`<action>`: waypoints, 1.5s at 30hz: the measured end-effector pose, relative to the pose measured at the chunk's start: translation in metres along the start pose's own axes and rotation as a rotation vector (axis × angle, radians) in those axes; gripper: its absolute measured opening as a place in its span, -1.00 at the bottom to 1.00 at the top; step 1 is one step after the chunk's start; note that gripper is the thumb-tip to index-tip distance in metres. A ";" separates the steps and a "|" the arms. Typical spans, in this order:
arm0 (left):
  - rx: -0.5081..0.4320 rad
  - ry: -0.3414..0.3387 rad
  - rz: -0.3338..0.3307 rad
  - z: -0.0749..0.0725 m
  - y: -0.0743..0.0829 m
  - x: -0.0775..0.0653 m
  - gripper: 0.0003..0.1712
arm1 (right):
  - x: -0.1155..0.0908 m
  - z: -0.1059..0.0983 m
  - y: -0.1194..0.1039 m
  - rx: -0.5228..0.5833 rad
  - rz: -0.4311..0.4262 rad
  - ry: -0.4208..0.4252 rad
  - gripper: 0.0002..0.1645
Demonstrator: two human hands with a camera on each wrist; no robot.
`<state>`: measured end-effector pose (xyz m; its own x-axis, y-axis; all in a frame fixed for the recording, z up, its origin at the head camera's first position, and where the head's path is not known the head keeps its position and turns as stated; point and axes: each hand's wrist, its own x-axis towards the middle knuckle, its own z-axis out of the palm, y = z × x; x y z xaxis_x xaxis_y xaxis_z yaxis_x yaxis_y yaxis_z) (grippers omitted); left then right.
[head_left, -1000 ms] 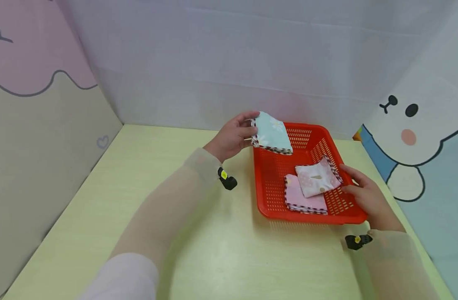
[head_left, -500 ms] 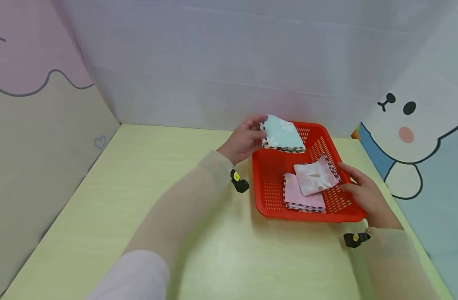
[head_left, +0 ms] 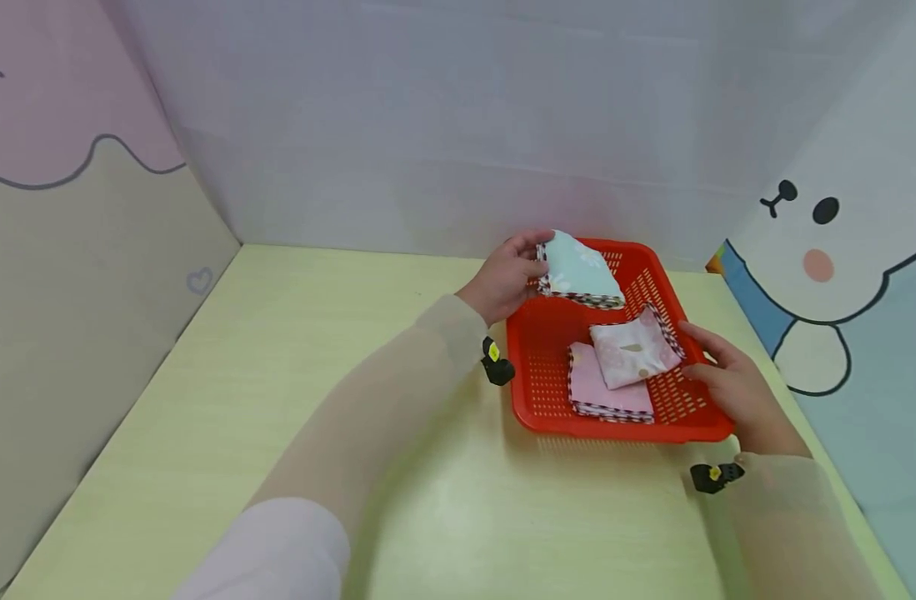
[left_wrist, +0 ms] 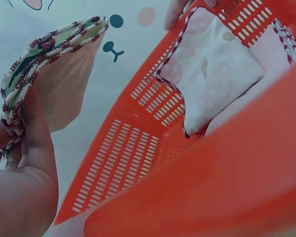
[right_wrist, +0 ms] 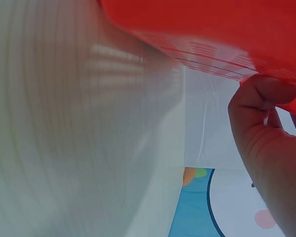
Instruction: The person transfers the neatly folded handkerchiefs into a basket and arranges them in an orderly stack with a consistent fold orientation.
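Note:
My left hand [head_left: 506, 275] pinches the left edge of a folded pale aqua cloth [head_left: 583, 271] with white flowers, held over the back left part of a red plastic basket [head_left: 540, 333]. In the left wrist view the aqua cloth [left_wrist: 64, 84] shows its layered, braided edge between thumb and fingers. My right hand [head_left: 743, 396] grips the basket's right rim, thumb curled against it in the right wrist view. Inside the basket, a white-and-pink folded cloth [head_left: 633, 350] lies partly over a pink folded cloth [head_left: 608, 387]. The fingertips under the aqua cloth are partly hidden.
The basket is at the right of a pale yellow table [head_left: 427, 517]. A light fabric wall [head_left: 427, 125] stands close behind it. Printed panels rise on both sides, with a cartoon bear panel [head_left: 840, 275] near my right hand.
My left hand has carried the aqua cloth to the right, further over the basket. My right hand keeps its grip on the rim, and the other cloths lie as before.

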<state>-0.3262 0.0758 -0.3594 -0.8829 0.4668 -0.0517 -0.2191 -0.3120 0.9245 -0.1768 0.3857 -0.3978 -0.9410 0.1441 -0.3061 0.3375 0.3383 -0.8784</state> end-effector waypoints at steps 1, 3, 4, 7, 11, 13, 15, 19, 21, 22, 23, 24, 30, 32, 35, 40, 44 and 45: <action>0.002 0.002 -0.008 0.003 0.000 0.000 -0.51 | 0.000 -0.001 0.000 0.001 -0.002 -0.001 -0.19; 0.007 0.007 -0.023 0.008 0.000 0.001 -0.52 | 0.000 -0.001 -0.002 0.005 -0.013 0.000 -0.20; 0.008 0.006 -0.033 0.010 -0.001 0.002 -0.52 | 0.000 -0.001 -0.002 0.004 -0.020 0.003 -0.20; 0.004 0.001 -0.054 0.014 -0.003 0.003 -0.51 | 0.000 0.001 -0.003 -0.004 -0.027 0.011 -0.20; -0.003 -0.003 -0.067 0.015 -0.004 0.006 -0.51 | 0.000 0.003 -0.003 -0.012 -0.027 0.016 -0.18; 0.003 -0.001 -0.072 0.015 -0.005 0.007 -0.51 | -0.001 0.002 -0.003 -0.009 -0.027 0.013 -0.18; 0.008 0.000 -0.075 0.016 -0.005 0.008 -0.51 | -0.002 0.002 -0.003 -0.007 -0.029 0.008 -0.18; 0.011 -0.006 -0.076 0.016 -0.007 0.010 -0.52 | -0.002 0.001 -0.003 0.008 -0.024 -0.002 -0.19; 0.009 -0.011 -0.078 0.017 -0.009 0.012 -0.53 | -0.002 0.001 -0.003 0.015 -0.018 -0.004 -0.18; 0.012 -0.012 -0.081 0.017 -0.010 0.013 -0.54 | -0.002 0.001 -0.003 0.020 -0.014 -0.006 -0.18; 0.015 -0.013 -0.084 0.017 -0.012 0.014 -0.54 | -0.003 0.001 -0.003 0.024 -0.010 -0.008 -0.18; 0.017 -0.015 -0.087 0.018 -0.014 0.015 -0.55 | -0.003 0.001 -0.003 0.027 -0.007 -0.010 -0.18; 0.042 -0.034 -0.092 0.024 -0.022 0.020 -0.55 | -0.003 0.001 -0.003 0.016 0.000 -0.001 -0.17; 0.039 -0.043 -0.093 0.026 -0.023 0.021 -0.55 | -0.003 0.002 -0.002 0.015 0.002 0.003 -0.17; 0.032 -0.051 -0.098 0.027 -0.025 0.023 -0.55 | -0.002 0.002 -0.002 0.018 0.001 0.003 -0.17; 0.046 -0.054 -0.103 0.028 -0.027 0.023 -0.55 | -0.001 0.002 -0.002 0.016 -0.010 0.009 -0.18; 0.072 -0.059 -0.103 0.029 -0.030 0.025 -0.54 | -0.001 0.001 0.000 0.018 -0.011 0.011 -0.18; 0.077 -0.058 -0.103 0.030 -0.031 0.026 -0.54 | -0.001 0.001 0.001 0.019 -0.010 0.011 -0.18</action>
<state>-0.3301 0.1222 -0.3782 -0.8316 0.5404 -0.1277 -0.2727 -0.1971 0.9417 -0.1760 0.3847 -0.3985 -0.9440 0.1511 -0.2935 0.3277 0.3222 -0.8881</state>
